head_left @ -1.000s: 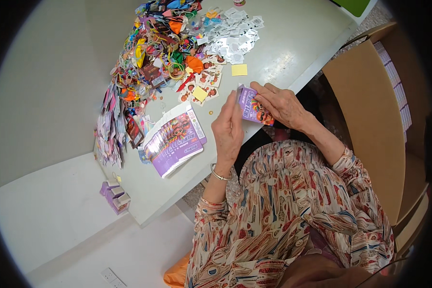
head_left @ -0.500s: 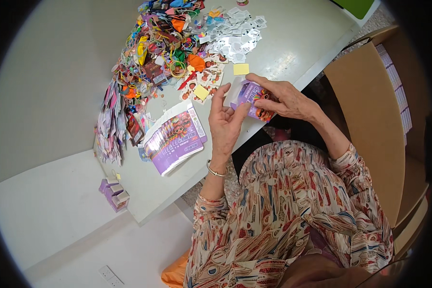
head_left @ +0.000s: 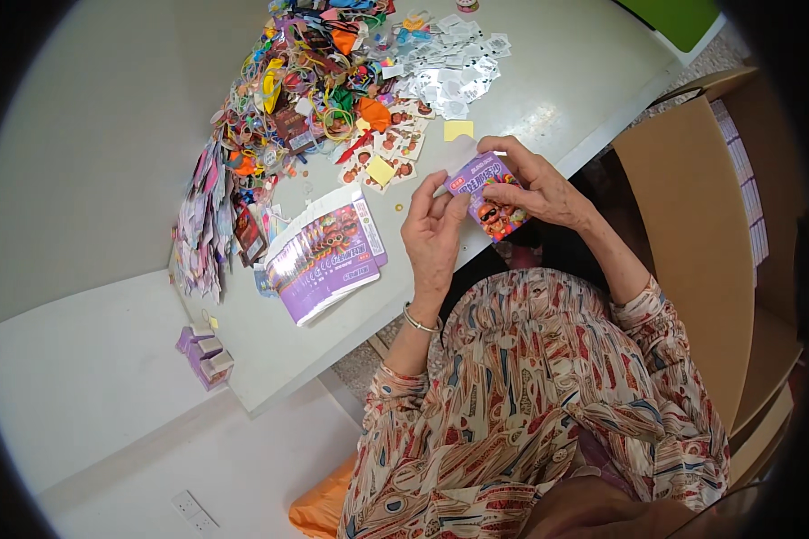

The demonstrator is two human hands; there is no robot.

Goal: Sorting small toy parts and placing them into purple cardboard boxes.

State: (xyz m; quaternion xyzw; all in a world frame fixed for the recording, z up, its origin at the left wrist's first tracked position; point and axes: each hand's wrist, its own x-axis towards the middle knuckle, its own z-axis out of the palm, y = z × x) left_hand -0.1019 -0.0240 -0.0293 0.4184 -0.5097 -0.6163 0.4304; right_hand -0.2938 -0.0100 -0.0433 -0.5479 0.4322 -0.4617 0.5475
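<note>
Over the table's near edge I hold a small purple carton [head_left: 499, 217] with a cartoon picture on its front. My right hand [head_left: 548, 190] is closed round its right side, the thumb lying across the printed front. At the carton's left edge, the bent fingers and thumb of my left hand [head_left: 431, 238] pinch it. A whitish flap [head_left: 459, 151] sticks out at its far end. To the left lies a fanned stack of flat purple cartons [head_left: 325, 260]. Just beyond my hands are a yellow paper square [head_left: 458, 131] and, further left, another yellow square [head_left: 380, 171] on picture sticker sheets [head_left: 403, 142].
A heap of colourful trinkets [head_left: 288, 99] covers the table's far left, with small white packets [head_left: 458, 67] beside it. Shiny pouches [head_left: 202, 225] lean along the wall. Small purple boxes [head_left: 207, 357] stand at the left corner. An open cardboard box [head_left: 683, 242] is at my right.
The carton has turned in my hands so its printed front faces up more fully. My left fingers have closed in on its left edge. The view has shifted slightly.
</note>
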